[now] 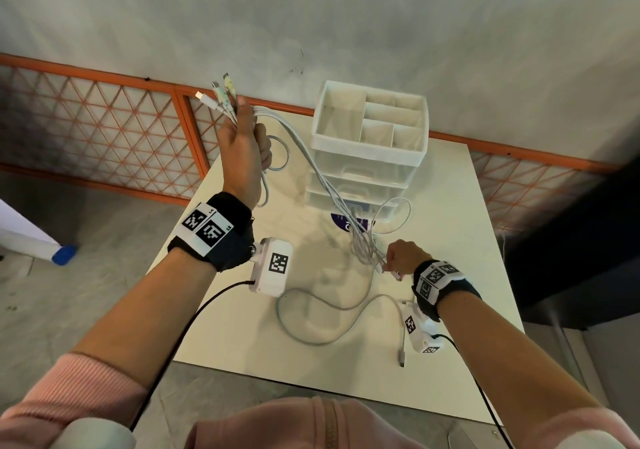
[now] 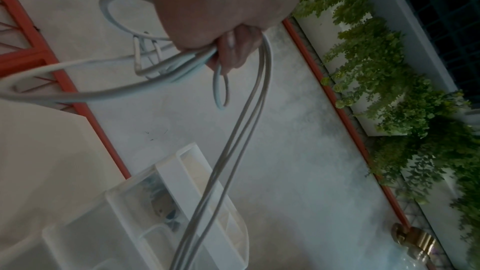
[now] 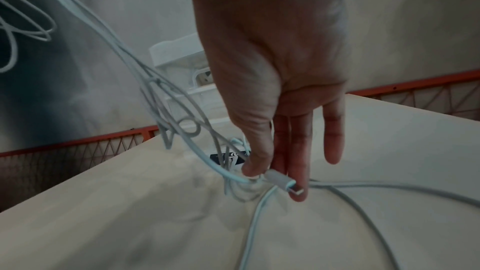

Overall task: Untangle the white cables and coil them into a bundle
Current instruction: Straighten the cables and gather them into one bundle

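My left hand (image 1: pixel 247 140) is raised high above the table's back left and grips several white cables (image 1: pixel 311 158) in its fist, their connector ends (image 1: pixel 221 97) sticking up past the fingers. In the left wrist view the curled fingers (image 2: pixel 233 48) clamp the strands and small loops hang below. The cables slope down to a tangle (image 1: pixel 363 244) near the table's middle. There my right hand (image 1: pixel 398 256) pinches a white plug (image 3: pixel 281 181) between thumb and fingers (image 3: pixel 298 151). One loose cable (image 1: pixel 311 317) curls on the table in front.
A white drawer organiser (image 1: pixel 370 144) with an open divided top stands at the back of the white table (image 1: pixel 467 241), close behind the sloping cables. An orange lattice railing (image 1: pixel 104 119) runs behind. The floor drops off left of the table edge.
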`<state>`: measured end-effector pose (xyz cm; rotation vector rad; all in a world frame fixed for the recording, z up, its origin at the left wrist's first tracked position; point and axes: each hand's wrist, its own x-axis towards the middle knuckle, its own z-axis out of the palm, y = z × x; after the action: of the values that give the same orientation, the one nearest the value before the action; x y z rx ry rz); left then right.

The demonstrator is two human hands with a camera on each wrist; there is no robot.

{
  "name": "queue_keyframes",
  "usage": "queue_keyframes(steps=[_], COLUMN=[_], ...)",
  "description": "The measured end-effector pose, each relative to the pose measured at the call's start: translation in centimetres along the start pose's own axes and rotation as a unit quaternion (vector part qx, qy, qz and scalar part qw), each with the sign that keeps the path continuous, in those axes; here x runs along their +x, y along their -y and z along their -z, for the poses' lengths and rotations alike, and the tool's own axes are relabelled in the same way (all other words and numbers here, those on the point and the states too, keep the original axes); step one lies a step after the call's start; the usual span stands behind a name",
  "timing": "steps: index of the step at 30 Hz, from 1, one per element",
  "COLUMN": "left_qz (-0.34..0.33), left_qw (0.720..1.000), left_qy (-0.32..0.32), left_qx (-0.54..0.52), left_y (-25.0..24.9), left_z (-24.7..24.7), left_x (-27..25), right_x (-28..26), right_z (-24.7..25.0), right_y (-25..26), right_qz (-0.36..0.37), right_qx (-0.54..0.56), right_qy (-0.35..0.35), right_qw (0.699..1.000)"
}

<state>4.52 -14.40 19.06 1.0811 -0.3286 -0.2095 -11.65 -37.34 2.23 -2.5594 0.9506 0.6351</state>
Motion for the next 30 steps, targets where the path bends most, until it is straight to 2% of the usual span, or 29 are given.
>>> queue_keyframes(steps=[3, 5, 7, 9, 12, 13, 18, 21, 24, 27, 30], left_qz=[-0.004, -0.008, -0.010, -0.007, -0.001, 0.000, 0.017, 0.027, 0.027, 0.032, 0.076], left_qw=[1.000, 0.999, 0.998, 0.998, 0.995, 0.994, 0.989, 0.990, 0.994, 0.994, 0.959], left_qy=[0.007, 0.028, 0.042, 0.053, 0.086, 0.096, 0.130, 0.129, 0.090, -0.019, -0.129], left_qx=[0.010, 0.023, 0.033, 0.033, 0.047, 0.055, 0.067, 0.057, 0.059, 0.099, 0.240], left_y=[-0.1, -0.2, -0.3, -0.2, 0.2, 0.4, 0.4, 0.3, 0.4, 1.2, 3.1], left_z=[-0.3, -0.4, -0.6, -0.8, -1.0, -0.9, -0.8, -0.4, 0.7, 2.6, 5.5], left_x=[0.1, 0.2, 0.3, 0.2, -0.2, -0.3, -1.0, -1.0, -0.8, -0.2, 0.9], right_x=[0.0, 0.0, -0.5, -1.4, -2.9, -3.3, -4.3, -4.4, -4.1, -4.4, -4.8], right_z=[0.4, 1.0, 2.0, 3.1, 4.8, 5.4, 7.2, 7.1, 6.8, 6.9, 7.0], right_y=[0.3, 0.8, 2.1, 3.9, 7.2, 8.3, 11.9, 12.4, 11.6, 10.1, 8.9], right_qz=[0.021, 0.064, 0.131, 0.188, 0.232, 0.242, 0.307, 0.302, 0.312, 0.309, 0.292], right_qx=[-0.023, 0.057, 0.169, 0.271, 0.374, 0.385, 0.310, 0.354, 0.334, 0.305, 0.325], right_qy=[-0.020, -0.065, -0.080, -0.046, -0.043, -0.051, -0.058, -0.049, -0.036, 0.007, 0.010], right_qw=[0.999, 0.994, 0.974, 0.943, 0.897, 0.889, 0.898, 0.884, 0.889, 0.901, 0.900])
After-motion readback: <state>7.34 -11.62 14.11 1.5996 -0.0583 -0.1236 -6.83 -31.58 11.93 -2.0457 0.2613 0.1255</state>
